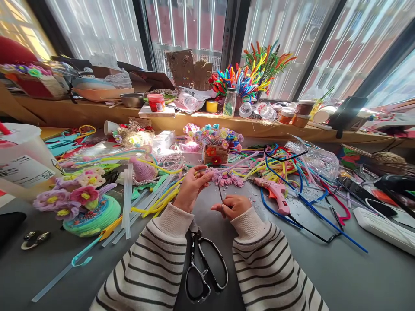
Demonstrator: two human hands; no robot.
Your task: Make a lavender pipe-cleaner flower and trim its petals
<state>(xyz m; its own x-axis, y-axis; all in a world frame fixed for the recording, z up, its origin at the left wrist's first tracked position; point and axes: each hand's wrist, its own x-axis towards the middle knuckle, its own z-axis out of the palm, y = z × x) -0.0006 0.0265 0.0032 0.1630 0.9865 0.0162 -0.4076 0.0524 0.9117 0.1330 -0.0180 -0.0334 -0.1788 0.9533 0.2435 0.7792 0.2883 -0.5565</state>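
Over the middle of the desk, my left hand [193, 186] is raised with thumb and fingertips pinched on a small pink fluffy piece [212, 174]. From it a thin dark stem [220, 192] runs down into my right hand [236, 206], which is closed around its lower end. Just behind lies a heap of pink fuzzy bits [231, 180], and its edge overlaps the held piece in view. Below my wrists rest black-handled scissors [207, 268], their blades partly hidden by my left sleeve. To the right of my hands is a pink glue gun [272, 192].
Colourful pipe cleaners [292, 166] spread across the right. A basket of fuzzy flowers [216, 154] stands behind my hands. At left are clear glue sticks [127, 205], a green flower-topped piece [94, 216] and a drink cup [24, 160]. A white power strip [382, 229] lies far right.
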